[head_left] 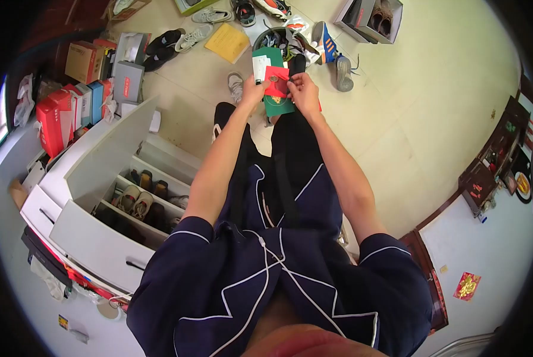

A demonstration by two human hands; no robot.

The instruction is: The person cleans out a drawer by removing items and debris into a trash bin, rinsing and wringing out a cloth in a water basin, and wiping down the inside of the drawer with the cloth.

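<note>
- Top centre of the frame: the red card (276, 89) lies over the green card (283, 108), white paper (260, 63) beside it, between both hands.
- Left hand (253, 93): closed on the cards' left edge.
- Right hand (305, 95): thumb and fingers together at the red card's right edge; whether they clamp it, I cannot tell.
- Above the hands: a filled tub (258, 39), with the blue shoe (324, 43) just right and the yellow envelope (227, 43) left.
- Left of the frame: a white cabinet (100, 238), open, shoes inside.
</note>
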